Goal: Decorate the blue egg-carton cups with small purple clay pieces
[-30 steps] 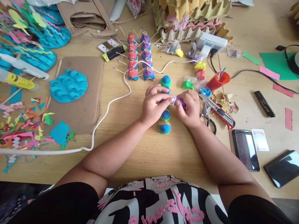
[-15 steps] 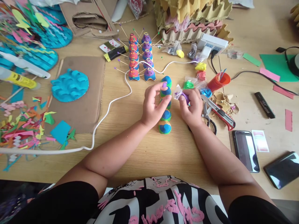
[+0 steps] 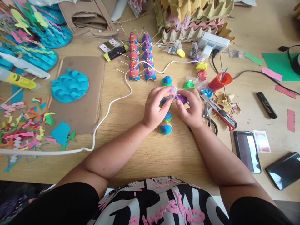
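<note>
Between both hands is a clear plastic wrapper with purple clay (image 3: 181,98) in it. My left hand (image 3: 156,106) pinches the wrapper's left end, and a small purple bit shows at its fingertips. The fingers of my right hand (image 3: 191,107) are closed on the purple clay. Beneath and between the hands runs a column of blue and green domes (image 3: 167,80), partly hidden by my left hand. Farther back stand two columns of painted carton pieces, one red and blue (image 3: 134,73), the other purple and blue (image 3: 150,73), with pins stuck in them.
A white cable (image 3: 112,101) crosses the table. Scissors (image 3: 207,115), a red cutter (image 3: 222,114) and an orange cup (image 3: 220,82) lie or stand right of my right hand. Cardboard (image 3: 93,93) bears a blue disc at left. Egg cartons (image 3: 194,12) are stacked behind.
The hands have come closer together. My left fingertips, which held a small purple ball apart from the wrapper, now touch the wrapper's end.
</note>
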Demonstrator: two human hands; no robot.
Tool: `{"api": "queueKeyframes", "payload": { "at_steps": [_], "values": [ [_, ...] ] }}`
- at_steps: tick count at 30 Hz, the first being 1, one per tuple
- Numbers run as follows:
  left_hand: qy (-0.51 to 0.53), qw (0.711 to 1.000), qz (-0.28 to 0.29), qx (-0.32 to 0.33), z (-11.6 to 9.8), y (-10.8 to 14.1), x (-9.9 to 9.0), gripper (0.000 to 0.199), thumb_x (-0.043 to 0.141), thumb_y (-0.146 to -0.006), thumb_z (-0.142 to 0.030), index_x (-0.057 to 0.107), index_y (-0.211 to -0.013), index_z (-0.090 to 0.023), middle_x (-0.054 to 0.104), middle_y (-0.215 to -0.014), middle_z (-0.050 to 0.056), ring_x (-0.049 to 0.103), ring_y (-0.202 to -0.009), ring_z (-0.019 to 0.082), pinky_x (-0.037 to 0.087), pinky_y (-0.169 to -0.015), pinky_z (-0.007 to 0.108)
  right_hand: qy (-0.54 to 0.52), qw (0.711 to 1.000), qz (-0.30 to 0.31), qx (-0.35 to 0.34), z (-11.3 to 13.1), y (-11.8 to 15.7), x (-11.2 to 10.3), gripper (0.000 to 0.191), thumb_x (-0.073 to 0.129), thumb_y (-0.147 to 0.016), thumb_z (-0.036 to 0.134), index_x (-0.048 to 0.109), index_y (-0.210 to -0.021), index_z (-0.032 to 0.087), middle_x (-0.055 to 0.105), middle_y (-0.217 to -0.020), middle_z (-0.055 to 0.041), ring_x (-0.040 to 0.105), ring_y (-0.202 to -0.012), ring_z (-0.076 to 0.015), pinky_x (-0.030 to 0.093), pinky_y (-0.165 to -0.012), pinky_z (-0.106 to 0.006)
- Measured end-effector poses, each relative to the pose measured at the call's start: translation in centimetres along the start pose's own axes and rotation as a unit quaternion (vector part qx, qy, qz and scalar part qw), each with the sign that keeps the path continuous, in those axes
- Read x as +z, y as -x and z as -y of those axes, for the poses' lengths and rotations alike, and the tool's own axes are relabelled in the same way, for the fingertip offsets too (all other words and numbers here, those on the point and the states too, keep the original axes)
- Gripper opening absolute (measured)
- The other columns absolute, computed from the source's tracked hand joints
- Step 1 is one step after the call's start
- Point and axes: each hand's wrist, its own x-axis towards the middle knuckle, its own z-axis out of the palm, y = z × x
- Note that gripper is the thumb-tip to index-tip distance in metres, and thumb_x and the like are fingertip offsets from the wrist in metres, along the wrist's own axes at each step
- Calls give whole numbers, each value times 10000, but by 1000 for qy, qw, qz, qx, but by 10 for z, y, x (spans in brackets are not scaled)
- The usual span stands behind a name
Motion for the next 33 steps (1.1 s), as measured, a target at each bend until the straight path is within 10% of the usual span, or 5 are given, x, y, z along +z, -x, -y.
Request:
{"api": "queueKeyframes", "payload": {
  "at_steps": [8, 18, 33],
  "values": [
    [-10, 999, 9, 38, -3, -4, -4, 307, 560, -1183, -391, 682, -1459, -332, 784, -1412, 60, 743, -1423, 236, 608, -1293, 460, -64, 995, 50, 53, -5, 3, 3, 616, 669, -1043, 684, 664, -1493, 263, 831, -1258, -130, 784, -1011, -288, 685, -919, -495],
    [-13, 1000, 2, -8, 0, 2, -1, 361, 581, -1172, -482, 635, -1485, -309, 723, -1488, 94, 838, -1242, 219, 646, -1237, 441, -36, 999, 18, 16, -10, 3, 3, 566, 693, -1039, 679, 694, -1443, 282, 821, -1263, -135, 781, -1118, -334, 672, -1010, -577],
    [4, 999, 46, 19, -7, -4, -2, 374, 552, -1183, -487, 642, -1509, -328, 806, -1409, 69, 701, -1480, 258, 540, -1351, 498, -49, 998, 31, 37, -5, 0, 3, 507, 685, -1034, 696, 749, -1303, 271, 860, -1183, -115, 796, -1070, -314, 664, -984, -515]
  ]
}}
